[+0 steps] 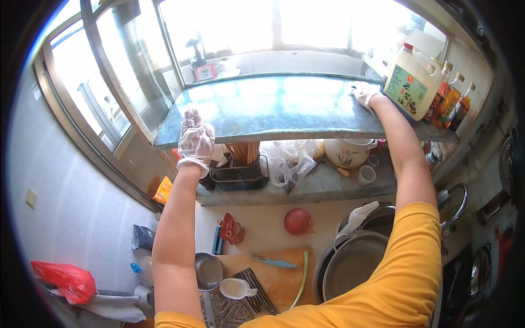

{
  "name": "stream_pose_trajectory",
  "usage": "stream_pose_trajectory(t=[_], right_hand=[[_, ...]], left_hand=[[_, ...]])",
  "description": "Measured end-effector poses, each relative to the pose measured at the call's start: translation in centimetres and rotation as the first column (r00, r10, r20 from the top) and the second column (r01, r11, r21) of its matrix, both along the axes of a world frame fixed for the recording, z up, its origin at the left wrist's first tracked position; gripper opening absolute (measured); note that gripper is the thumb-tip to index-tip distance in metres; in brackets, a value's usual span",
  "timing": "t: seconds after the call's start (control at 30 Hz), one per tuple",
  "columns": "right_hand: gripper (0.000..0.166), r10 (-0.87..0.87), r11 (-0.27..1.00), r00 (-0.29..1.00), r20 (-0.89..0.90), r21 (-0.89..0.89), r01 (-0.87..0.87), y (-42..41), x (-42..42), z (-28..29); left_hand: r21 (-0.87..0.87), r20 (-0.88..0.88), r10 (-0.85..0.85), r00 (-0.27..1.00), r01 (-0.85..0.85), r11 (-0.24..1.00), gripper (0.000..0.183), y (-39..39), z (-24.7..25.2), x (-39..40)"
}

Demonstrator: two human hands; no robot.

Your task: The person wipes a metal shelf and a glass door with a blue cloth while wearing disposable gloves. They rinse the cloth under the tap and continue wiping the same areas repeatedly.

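My left hand (196, 139), in a clear thin glove, lies flat on the left end of the glossy blue-grey shelf (279, 108), fingers pointing towards the window. At the shelf's right part, my right hand (363, 93), gloved the same way, rests close to a large plastic jug (410, 84) with a red cap. Something small and dark shows at its fingertips; whether it is held cannot be told. Several glass sauce bottles (451, 96) stand right of the jug.
A lower shelf holds a utensil caddy (240, 174), plastic bags (287, 160), a floral pot (348, 151) and a cup (366, 175). Below are a cutting board (287, 283) with a peeler (274, 261) and a cleaver (256, 291), a saucepan (208, 270) and large pans (354, 266). A window frame borders the left.
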State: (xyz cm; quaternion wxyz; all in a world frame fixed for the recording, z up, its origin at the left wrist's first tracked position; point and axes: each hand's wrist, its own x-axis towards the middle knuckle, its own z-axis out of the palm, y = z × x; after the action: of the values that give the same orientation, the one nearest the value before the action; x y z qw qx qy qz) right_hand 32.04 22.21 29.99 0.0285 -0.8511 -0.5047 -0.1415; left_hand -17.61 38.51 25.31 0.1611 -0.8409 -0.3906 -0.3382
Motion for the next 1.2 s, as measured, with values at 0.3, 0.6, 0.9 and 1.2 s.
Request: stream_pose_trajectory(t=[0.3, 0.6, 0.9, 1.2], right_hand=[[0.025, 0.447, 0.741, 0.782, 0.435, -0.669, -0.051, 16.6, -1.4, -0.2], [0.024, 0.716, 0.689, 0.613, 0.333, -0.477, -0.545, 30.5, -31.3, 2.5], [0.036, 0.935, 0.328, 0.292, -0.200, 0.175, -0.928, 26.9, -42.8, 0.9], [0.040, 0.990, 0.089, 0.101, 0.098, 0.128, -0.988, 17.9, -45.4, -2.0]], left_hand=[[0.128, 0.143, -0.072, 0.987, 0.053, 0.990, 0.049, -0.8, -1.0, 1.6], [0.235, 0.386, -0.201, 0.900, 0.115, 0.965, 0.063, -1.1, -1.6, 0.7], [0.071, 0.582, -0.421, 0.696, 0.472, 0.879, 0.075, -4.3, -0.1, -2.6], [-0.198, 0.636, -0.106, 0.764, 0.294, 0.935, 0.077, -25.3, 1.1, -17.8]])
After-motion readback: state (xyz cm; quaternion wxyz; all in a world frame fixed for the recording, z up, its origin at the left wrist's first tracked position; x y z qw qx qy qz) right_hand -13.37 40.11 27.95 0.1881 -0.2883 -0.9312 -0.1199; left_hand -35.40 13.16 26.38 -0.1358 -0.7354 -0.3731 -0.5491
